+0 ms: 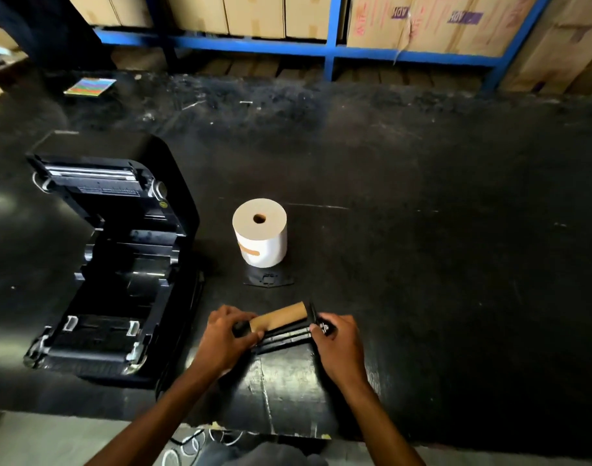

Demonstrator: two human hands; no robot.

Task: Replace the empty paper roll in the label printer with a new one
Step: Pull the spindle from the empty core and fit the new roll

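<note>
Nearest the camera, both hands were found closed on a single assembly held just above the black work surface. The left hand was clamped around the left end of the empty cardboard core, fingers wrapped over it. The core was seen seated on a black spindle, tilted with its right end higher. The right hand was closed on the spindle's right end, just beside a flat black guide flange. The two hands were held apart, one at each end.

At far left, the label printer was observed with its lid raised and its paper bay vacant. To the right of the printer and beyond the hands, the new paper roll was standing on end, well apart from both hands, its loose end secured with a strip of tape. A flat black plastic part lay at its foot; its function could not be determined.

The core is judged light, stiff and easily crushed, and best gripped around its barrel while the spindle is held at its end. The new roll is judged markedly heavier and prone to unwinding once untaped; it should be taken by its curved side, not by its flat paper faces.
</note>
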